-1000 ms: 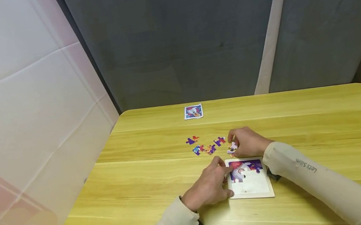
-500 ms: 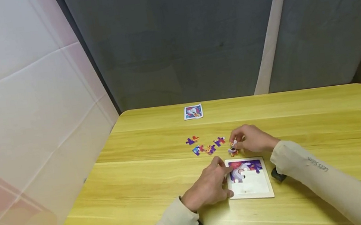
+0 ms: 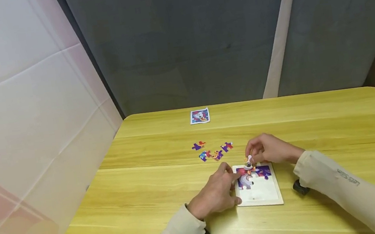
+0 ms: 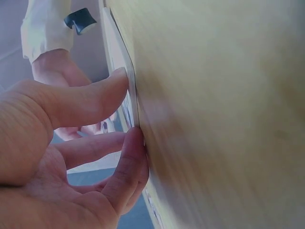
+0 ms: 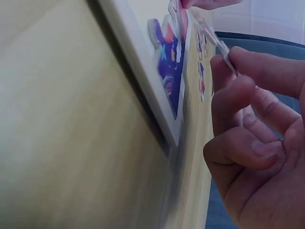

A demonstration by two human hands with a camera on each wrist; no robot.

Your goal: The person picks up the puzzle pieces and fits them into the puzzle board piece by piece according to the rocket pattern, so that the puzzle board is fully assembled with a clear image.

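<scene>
Our right hand (image 3: pixel 270 149) pinches a thin, light, stiff puzzle piece (image 3: pixel 248 161) by its edges just above the puzzle tray (image 3: pixel 276 195), whose near-left edge our left hand (image 3: pixel 214 195) steadies with straight fingers.

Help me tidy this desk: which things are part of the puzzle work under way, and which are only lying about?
In use:
puzzle tray, steadied by the left hand
puzzle piece, pinched by the right hand
loose pieces

Lying about:
picture card at the table's far edge

yellow wood-grain table (image 3: pixel 155 199), puzzle tray (image 3: pixel 266 200) lying near the front edge, a few loose puzzle pieces (image 3: pixel 212 151) scattered just behind it, small picture card (image 3: pixel 199 116) way at the back
</scene>
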